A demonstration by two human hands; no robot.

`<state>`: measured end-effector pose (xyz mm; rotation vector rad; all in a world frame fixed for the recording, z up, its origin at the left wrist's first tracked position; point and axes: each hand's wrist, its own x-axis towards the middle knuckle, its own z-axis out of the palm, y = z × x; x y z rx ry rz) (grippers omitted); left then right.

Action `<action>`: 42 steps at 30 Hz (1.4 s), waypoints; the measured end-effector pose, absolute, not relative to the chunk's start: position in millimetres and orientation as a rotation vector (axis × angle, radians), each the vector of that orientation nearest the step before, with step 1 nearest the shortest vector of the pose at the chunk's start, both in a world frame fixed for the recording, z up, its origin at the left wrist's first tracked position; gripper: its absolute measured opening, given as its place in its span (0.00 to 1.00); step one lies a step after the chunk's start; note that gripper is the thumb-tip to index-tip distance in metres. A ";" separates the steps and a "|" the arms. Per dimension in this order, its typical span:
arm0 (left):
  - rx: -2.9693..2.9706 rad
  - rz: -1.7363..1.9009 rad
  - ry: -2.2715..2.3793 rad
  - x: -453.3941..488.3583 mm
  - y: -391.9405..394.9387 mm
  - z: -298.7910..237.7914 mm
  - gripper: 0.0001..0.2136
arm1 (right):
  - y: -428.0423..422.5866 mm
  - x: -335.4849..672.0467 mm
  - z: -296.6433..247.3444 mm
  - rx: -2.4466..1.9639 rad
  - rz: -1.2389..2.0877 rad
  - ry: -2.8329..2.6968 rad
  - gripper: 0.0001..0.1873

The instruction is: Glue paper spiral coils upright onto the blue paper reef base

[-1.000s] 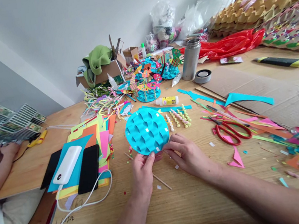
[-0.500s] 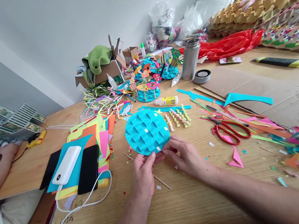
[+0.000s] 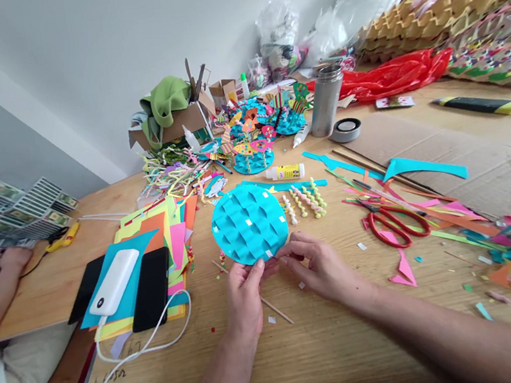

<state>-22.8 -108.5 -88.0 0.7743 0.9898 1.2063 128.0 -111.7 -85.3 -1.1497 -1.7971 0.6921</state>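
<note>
The wooden desk (image 3: pixel 333 361) leaves room between the paper stack (image 3: pixel 158 224) and red-handled scissors (image 3: pixel 392 224). Over it, the left hand (image 3: pixel 247 291) grips the lower rim of a round, rippled blue paper disc (image 3: pixel 243 236), fingers partly hidden; I cannot tell whether the right hand (image 3: pixel 319 266), at its lower-right edge, pinches it.

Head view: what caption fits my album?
Left hand holding a round turquoise paper disc with white squares, right hand at its edge, above a wooden table.

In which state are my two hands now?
Left hand: closed, holding the round, blue, bumpy, paper-like disc.
Right hand: at its lower edge; whether gripping cannot be told.
</note>
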 end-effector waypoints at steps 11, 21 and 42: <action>0.802 1.202 1.002 -23.1 -109.5 -88.2 0.12 | -110.9 127.9 -83.3 -1.130 0.672 -1.805 0.12; 0.793 1.205 1.011 -21.9 -109.3 -88.8 0.13 | -109.8 127.7 -86.1 -1.161 0.707 -1.785 0.11; 0.657 1.168 0.970 -21.3 -108.7 -86.9 0.14 | -107.1 126.1 -90.8 -1.183 0.924 -1.585 0.08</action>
